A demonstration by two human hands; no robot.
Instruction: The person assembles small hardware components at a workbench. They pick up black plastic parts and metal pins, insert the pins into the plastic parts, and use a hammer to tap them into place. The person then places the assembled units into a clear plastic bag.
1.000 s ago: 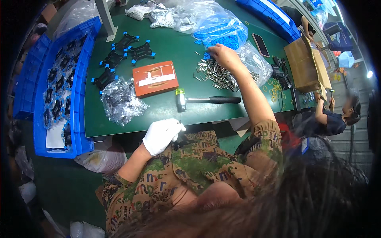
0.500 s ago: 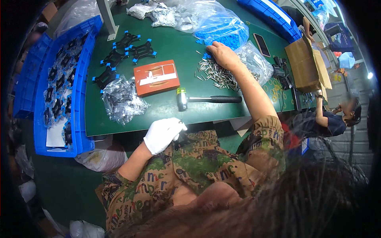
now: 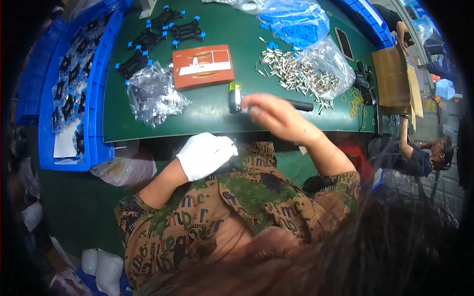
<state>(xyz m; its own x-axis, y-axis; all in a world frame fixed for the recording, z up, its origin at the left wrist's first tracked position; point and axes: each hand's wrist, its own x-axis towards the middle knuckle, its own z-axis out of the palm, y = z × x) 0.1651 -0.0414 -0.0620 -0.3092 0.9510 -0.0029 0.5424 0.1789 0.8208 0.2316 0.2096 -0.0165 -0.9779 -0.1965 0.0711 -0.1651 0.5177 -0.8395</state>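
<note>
My right hand is bare and blurred, hovering over the near edge of the green table, just in front of a hammer. Its fingers are drawn together; whether they hold anything is hidden. My left hand wears a white glove and rests curled at my lap, just below the table edge. A loose pile of small metal pins lies beyond the hammer, partly spilling from a clear bag.
An orange box, a clear bag of dark parts and black frames with blue tips lie at the left. A blue crate borders the table. Blue pieces in a bag, a phone, a cardboard box; another person sits right.
My right hand has pulled back from the pin pile at the far side toward me, now over the hammer. The gloved left hand has stayed at my lap.
</note>
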